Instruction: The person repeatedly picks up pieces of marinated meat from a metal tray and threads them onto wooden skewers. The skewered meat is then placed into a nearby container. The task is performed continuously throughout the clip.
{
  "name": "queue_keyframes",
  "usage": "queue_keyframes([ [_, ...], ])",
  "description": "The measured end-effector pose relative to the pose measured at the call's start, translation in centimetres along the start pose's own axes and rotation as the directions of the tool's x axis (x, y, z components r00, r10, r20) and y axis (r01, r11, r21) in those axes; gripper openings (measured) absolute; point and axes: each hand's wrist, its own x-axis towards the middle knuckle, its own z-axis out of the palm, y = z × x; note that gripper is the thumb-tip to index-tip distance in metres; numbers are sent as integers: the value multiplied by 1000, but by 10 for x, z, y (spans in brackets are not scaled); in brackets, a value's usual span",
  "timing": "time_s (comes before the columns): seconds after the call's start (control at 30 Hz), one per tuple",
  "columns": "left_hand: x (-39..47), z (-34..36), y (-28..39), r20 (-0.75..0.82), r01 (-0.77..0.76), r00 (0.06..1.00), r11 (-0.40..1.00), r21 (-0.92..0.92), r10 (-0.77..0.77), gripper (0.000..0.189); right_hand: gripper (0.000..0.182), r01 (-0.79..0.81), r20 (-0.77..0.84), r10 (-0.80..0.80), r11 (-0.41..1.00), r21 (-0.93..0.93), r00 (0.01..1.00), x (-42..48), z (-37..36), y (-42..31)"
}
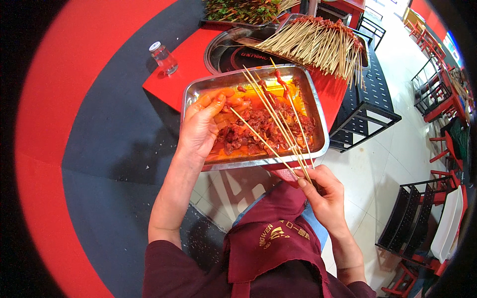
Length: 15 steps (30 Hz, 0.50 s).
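A rectangular metal tray (323,130) holds small pieces of red marinated meat (261,126) in orange oily sauce. My left hand (208,119), its fingers wet with sauce, is over the tray's left part; whether a piece lies between thumb and fingers I cannot tell. Several thin bamboo skewers (288,138) are gripped in my right hand (320,190) at the tray's near right edge. They fan out over the meat, and at least one has red meat threaded near its tip. One skewer points towards my left thumb.
Beyond the tray, a large pile of skewers (316,44) with red meat lies on another tray. Green-leaved skewers (242,10) stand at the back. A lidded glass jar (164,59) is on the red table's (164,83) left corner. A black metal rack (367,111) stands right.
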Motion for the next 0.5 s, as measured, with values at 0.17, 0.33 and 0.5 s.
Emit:
queue_keyframes([
  [0.17, 3, -7, -4, 43, 24, 999, 993, -113, -20, 23, 18, 65, -11, -64, 997, 53, 998, 11, 10, -2],
  [0.33, 1, 0, -3, -12, 68, 998, 998, -1, -68, 26, 19, 9, -18, -8, 999, 49, 1000, 17, 12, -2],
  [0.5, 28, -12, 17, 121, -132, 990, 825, 550, 77, 30, 20, -81, -51, 83, 996, 33, 995, 15, -5, 3],
])
